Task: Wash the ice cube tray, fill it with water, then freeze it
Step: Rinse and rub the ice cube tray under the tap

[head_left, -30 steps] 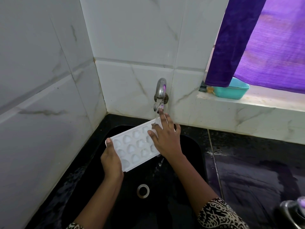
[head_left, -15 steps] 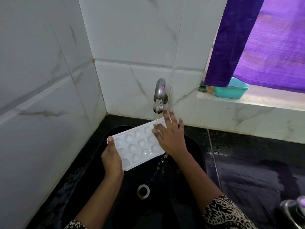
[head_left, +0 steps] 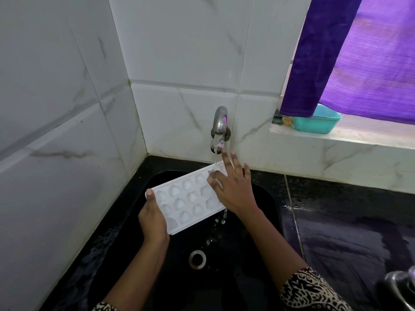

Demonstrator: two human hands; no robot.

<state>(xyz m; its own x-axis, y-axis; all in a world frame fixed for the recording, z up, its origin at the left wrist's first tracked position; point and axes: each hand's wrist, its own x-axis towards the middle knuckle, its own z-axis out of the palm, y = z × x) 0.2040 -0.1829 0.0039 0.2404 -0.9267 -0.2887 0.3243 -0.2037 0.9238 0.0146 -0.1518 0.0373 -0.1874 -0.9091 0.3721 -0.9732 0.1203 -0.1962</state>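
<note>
Under tap (head_left: 219, 129) | tray (head_left: 186, 198) gripped by left hand (head_left: 152, 218) | right hand (head_left: 233, 187) fingers spread on it

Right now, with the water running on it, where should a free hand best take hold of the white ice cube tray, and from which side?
Probably the far short edge of the ice cube tray, from the right, thumb on the flat rim. The left hand already pinches the near short edge, and the right hand lies open on top by the tap. The tray tilts and is wet, so opposite ends would steady it.

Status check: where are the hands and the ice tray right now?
Left hand grips ice cube tray over sink. Right hand flat on tray, fingers spread. Tap running onto tray. Nothing blocking.
</note>
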